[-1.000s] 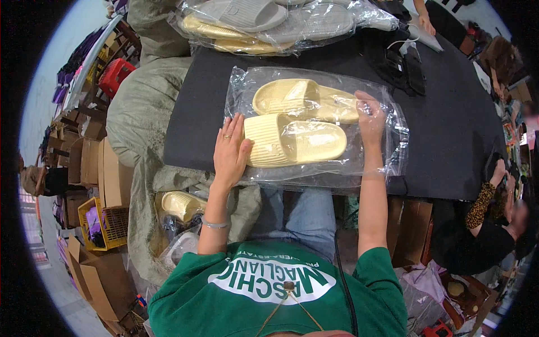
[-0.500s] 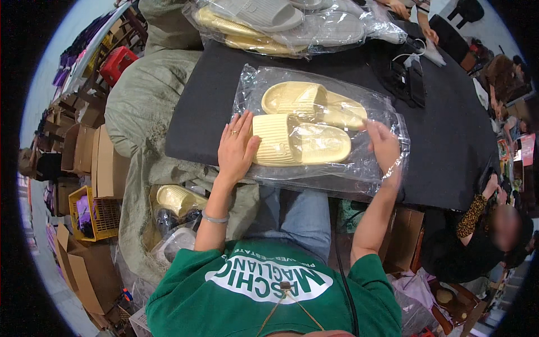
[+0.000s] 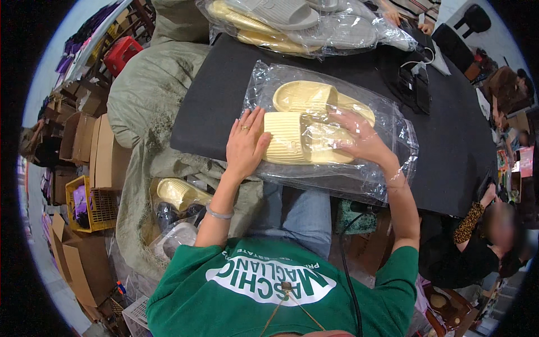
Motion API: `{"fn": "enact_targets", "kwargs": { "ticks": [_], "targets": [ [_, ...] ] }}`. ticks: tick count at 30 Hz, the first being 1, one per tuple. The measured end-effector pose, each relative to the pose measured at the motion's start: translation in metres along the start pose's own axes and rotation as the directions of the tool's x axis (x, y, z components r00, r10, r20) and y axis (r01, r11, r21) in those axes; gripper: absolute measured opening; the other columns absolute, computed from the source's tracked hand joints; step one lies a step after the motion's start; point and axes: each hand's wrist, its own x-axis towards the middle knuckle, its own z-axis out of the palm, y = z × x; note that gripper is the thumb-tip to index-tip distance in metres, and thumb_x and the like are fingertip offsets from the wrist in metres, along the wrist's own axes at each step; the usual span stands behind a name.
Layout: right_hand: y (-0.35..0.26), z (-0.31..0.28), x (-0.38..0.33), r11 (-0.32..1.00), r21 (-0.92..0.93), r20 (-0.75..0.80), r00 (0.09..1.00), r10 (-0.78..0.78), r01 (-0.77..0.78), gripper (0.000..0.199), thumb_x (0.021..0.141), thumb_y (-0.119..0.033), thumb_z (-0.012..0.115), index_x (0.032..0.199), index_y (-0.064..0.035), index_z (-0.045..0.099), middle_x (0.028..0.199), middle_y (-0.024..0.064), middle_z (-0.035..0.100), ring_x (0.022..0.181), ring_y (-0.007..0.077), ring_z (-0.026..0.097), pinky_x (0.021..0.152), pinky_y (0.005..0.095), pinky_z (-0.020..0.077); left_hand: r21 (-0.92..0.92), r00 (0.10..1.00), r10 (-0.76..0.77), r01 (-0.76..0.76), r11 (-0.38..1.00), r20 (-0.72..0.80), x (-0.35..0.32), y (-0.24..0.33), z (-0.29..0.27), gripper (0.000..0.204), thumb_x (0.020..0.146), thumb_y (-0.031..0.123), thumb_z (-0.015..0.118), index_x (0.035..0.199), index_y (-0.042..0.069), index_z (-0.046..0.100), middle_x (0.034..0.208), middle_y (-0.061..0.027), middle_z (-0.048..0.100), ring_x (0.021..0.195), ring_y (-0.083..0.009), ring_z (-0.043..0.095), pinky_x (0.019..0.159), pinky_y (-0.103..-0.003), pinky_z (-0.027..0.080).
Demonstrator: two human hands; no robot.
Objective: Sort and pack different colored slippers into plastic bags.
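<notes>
Leftward goes my right grip [image 3: 359, 137], from beyond the right ends of the slides to over the footbed of the near pale-yellow slide sandal [image 3: 283, 132], fingers spread; whether they press on it I cannot tell. Clear film seems to lie over that hand. My left grip [image 3: 245, 140] stays flat at the strap end of the same slide, palm down, fingers extended and thumb apart. Just beyond lies the far pale-yellow slide sandal [image 3: 297, 95], both of them within the clear plastic bag [image 3: 259, 78]. Dark lettering fills a white oval [image 3: 224, 274] on my green T-shirt [image 3: 179, 292], upside down from this view; a raised mark on the near strap is too small to read. Under the bag spreads a black tabletop [image 3: 199, 106], bearing bagged gray and yellow slides [image 3: 281, 14] at its far edge and a black device [image 3: 415, 95] with a white cable [image 3: 429, 54] at far right. To my left are a gray-green cloth sack [image 3: 149, 84], cardboard boxes [image 3: 109, 163], a yellow crate [image 3: 106, 210] and a red plastic stool [image 3: 120, 54]; to my right sits a co-worker with a leopard-print sleeve [image 3: 464, 229].
</notes>
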Motion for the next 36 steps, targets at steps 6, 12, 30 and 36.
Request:
{"fn": "enact_targets", "kwargs": {
  "ticks": [6, 12, 30, 36],
  "targets": [
    [0.014, 0.049, 0.043, 0.986, -0.142, -0.052, 0.994, -0.098, 0.089, 0.046, 0.078, -0.042, 0.066, 0.108, -0.0083, 0.063, 0.114, 0.0146, 0.058, 0.113, 0.0332, 0.048, 0.100, 0.0456, 0.0346, 0.000, 1.000, 0.004, -0.004, 1.000, 0.020, 0.000, 0.000, 0.002, 0.051, 0.092, 0.035, 0.044, 0.135, 0.008, 0.041, 0.138, -0.0113, 0.043, 0.129, -0.0310, 0.037, 0.107, -0.044, 0.026],
    [-0.010, 0.023, 0.029, 0.933, -0.358, -0.177, 0.979, -0.097, 0.028, 0.028, 0.080, -0.033, 0.062, 0.089, -0.0075, 0.067, 0.090, 0.0109, 0.062, 0.093, 0.0294, 0.055, 0.084, 0.0429, 0.0421, -0.136, 0.993, -0.053, 0.039, 0.990, -0.106, -0.006, 0.000, 0.005, 0.056, 0.090, 0.040, 0.047, 0.137, 0.008, 0.040, 0.141, -0.0166, 0.037, 0.132, -0.0322, 0.033, 0.107, -0.044, 0.025],
    [-0.069, -0.162, -0.120, 0.833, 0.126, -0.929, 0.230, 0.289, -0.538, 0.031, 0.089, -0.019, 0.058, 0.103, 0.0081, 0.061, 0.094, 0.0113, 0.065, 0.082, 0.0169, 0.060, 0.074, 0.0295, 0.0472, 0.268, 0.994, 0.052, -0.075, 0.961, 0.092, 0.000, 0.007, 0.004, 0.088, 0.065, 0.070, 0.060, 0.134, 0.016, 0.046, 0.144, -0.0167, 0.032, 0.133, -0.0353, 0.029, 0.107, -0.049, 0.023],
    [-0.097, -0.105, -0.047, 0.855, 0.510, -0.764, 0.507, 0.399, 0.094, 0.029, 0.091, -0.016, 0.044, 0.105, 0.0035, 0.060, 0.095, 0.0058, 0.064, 0.082, 0.0109, 0.060, 0.073, 0.0263, 0.0488, 0.297, 0.993, 0.043, -0.073, 0.952, 0.108, -0.002, 0.011, 0.002, 0.088, 0.065, 0.070, 0.061, 0.133, 0.016, 0.047, 0.145, -0.0163, 0.031, 0.134, -0.0353, 0.028, 0.107, -0.048, 0.024]
  ]
}}
